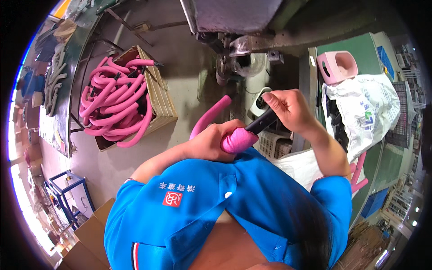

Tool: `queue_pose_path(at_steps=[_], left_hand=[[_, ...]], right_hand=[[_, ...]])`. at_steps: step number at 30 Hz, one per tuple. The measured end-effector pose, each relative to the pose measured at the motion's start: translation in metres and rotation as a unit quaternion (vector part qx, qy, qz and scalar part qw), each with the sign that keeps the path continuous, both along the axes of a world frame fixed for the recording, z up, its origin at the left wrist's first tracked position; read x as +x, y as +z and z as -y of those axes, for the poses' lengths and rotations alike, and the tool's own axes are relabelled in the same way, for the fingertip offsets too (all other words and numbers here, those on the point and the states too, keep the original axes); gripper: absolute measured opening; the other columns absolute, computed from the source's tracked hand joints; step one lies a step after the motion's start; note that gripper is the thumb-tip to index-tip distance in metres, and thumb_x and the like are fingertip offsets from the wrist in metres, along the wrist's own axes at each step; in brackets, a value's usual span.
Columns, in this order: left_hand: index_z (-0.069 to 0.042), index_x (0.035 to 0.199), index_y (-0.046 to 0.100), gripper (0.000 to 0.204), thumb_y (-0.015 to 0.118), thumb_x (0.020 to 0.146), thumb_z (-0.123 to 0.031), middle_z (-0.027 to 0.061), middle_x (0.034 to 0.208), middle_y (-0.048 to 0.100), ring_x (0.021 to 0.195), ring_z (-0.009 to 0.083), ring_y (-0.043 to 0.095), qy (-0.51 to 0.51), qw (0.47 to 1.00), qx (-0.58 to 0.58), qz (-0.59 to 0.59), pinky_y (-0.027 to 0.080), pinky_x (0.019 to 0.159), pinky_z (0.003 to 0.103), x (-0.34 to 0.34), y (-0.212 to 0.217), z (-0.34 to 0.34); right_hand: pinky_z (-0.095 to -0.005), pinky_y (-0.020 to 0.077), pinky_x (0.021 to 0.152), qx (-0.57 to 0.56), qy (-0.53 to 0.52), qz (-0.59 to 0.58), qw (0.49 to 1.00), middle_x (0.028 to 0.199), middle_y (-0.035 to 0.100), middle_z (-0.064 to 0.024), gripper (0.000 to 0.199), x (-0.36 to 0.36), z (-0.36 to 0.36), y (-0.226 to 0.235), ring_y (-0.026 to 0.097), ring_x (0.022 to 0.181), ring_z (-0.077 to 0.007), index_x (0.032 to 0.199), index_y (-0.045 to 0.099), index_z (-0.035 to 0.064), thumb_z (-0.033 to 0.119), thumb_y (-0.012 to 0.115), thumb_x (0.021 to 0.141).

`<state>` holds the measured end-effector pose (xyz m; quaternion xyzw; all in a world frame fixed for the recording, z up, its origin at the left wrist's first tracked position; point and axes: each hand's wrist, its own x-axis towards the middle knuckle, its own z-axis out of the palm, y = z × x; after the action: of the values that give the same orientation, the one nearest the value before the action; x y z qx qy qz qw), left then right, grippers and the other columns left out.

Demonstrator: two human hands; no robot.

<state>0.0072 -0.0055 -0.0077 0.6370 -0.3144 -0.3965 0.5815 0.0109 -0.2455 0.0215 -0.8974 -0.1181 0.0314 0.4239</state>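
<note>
In front of my chest I hold a curved pink foam-covered tube [211, 114] with a black end piece [262, 121]. My left hand [208, 143] is closed around the pink part, where a bunched pink layer [238, 140] with a cloth-like texture surrounds the base of the black piece. My right hand [290, 109] grips the outer end of the black piece, its thumb lying along the top. The fingers beneath are partly hidden. One end of the tube points up and away, beyond my left hand.
A cardboard box [163, 101] full of similar pink tubes [112, 101] stands at the left. Machinery [234, 42] is straight ahead. On the green bench [366, 49] at the right are a pink plastic piece [337, 67] and a white sack [366, 105] with black parts [336, 121].
</note>
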Motion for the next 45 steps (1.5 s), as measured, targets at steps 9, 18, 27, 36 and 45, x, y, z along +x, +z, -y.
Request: queue_pose_path(at_steps=[9, 18, 27, 36, 45], left_hand=[[-0.006, 0.119, 0.045, 0.06, 0.07, 0.064, -0.005, 0.0024, 0.092, 0.055, 0.084, 0.0111, 0.052, 0.074, 0.994, 0.051, -0.057, 0.045, 0.076, 0.026, 0.064, -0.047, -0.012], [-0.009, 0.122, 0.043, 0.063, 0.068, 0.064, -0.005, 0.0029, 0.089, 0.053, 0.081, 0.0127, 0.053, 0.168, 0.984, 0.028, -0.044, 0.046, 0.073, 0.027, 0.109, -0.03, -0.006], [-0.015, 0.129, 0.036, 0.071, 0.066, 0.066, 0.0, 0.0059, 0.086, 0.052, 0.056, 0.0144, 0.053, 0.146, 0.976, -0.006, -0.164, 0.047, 0.049, 0.028, 0.111, -0.059, -0.005], [-0.012, 0.127, 0.039, 0.068, 0.066, 0.065, -0.001, 0.0043, 0.093, 0.051, 0.073, 0.0144, 0.053, 0.125, 0.981, 0.018, -0.147, 0.048, 0.065, 0.029, 0.108, -0.053, -0.028], [-0.014, 0.127, 0.038, 0.066, 0.067, 0.068, -0.004, 0.0029, 0.087, 0.051, 0.066, 0.012, 0.052, 0.046, 0.994, 0.016, -0.101, 0.046, 0.056, 0.026, 0.129, -0.058, -0.033]], right_hand=[[-0.0448, 0.038, 0.052, 0.04, -0.152, 0.062, 0.986, 0.057, 0.048, -0.0249, 0.055, 0.074, -0.034, -0.088, 0.051, 0.058, -0.0449, 0.063, 0.052, -0.0035, 0.04, 0.041, 0.095], [-0.0443, 0.044, 0.072, 0.016, -0.108, 0.271, 0.956, 0.088, 0.062, -0.0191, 0.035, 0.156, -0.042, -0.096, 0.059, 0.079, -0.0329, 0.086, 0.059, 0.0003, 0.033, 0.048, 0.09], [-0.0427, 0.0427, 0.085, -0.117, -0.124, 0.055, 0.984, 0.102, 0.063, -0.0167, 0.036, 0.17, -0.039, -0.126, 0.056, 0.099, -0.0291, 0.1, 0.061, 0.0022, 0.034, 0.047, 0.091], [-0.0422, 0.0433, 0.084, -0.078, -0.159, 0.103, 0.979, 0.102, 0.062, -0.017, 0.036, 0.175, -0.032, -0.133, 0.057, 0.094, -0.0293, 0.101, 0.059, -0.0007, 0.031, 0.045, 0.093], [-0.0391, 0.0433, 0.084, 0.062, -0.181, 0.069, 0.979, 0.102, 0.061, -0.0146, 0.035, 0.178, -0.014, -0.177, 0.055, 0.094, -0.0247, 0.103, 0.059, 0.0004, 0.032, 0.046, 0.094]])
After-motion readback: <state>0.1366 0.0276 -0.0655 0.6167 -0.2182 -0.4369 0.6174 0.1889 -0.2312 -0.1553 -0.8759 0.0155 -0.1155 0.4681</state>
